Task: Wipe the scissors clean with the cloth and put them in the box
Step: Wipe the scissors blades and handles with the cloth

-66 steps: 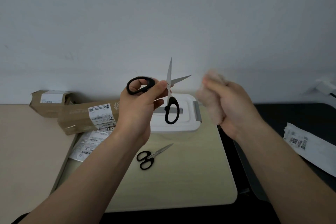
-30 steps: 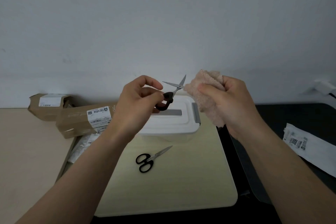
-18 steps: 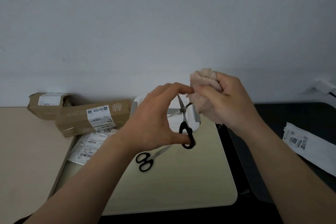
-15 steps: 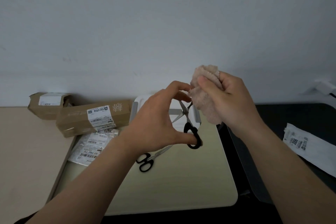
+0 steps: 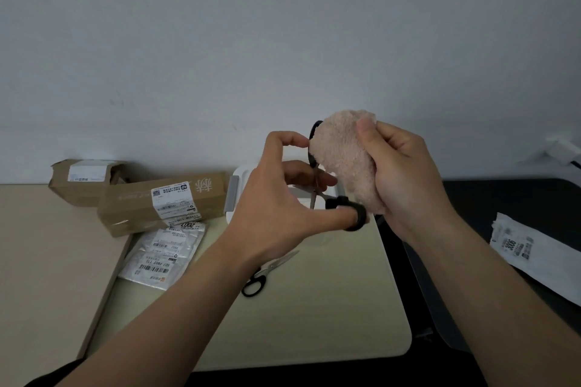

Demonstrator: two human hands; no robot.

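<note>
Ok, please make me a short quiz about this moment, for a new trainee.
1. True or false: the right hand holds the cloth.
2. How many pairs of scissors are in view? A one, B two, C three.
3. Fill in: the spare scissors lie ____ the box (inside/outside).
Key: 1 true; 2 B; 3 outside. The left hand holds the held scissors.

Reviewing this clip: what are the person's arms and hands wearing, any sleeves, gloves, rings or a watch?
The left hand and right hand are ungloved, with no rings showing. The left forearm and right forearm are bare, with no watch or band at the wrists. A dark patch by the left elbow may be a sleeve; I cannot tell.
</note>
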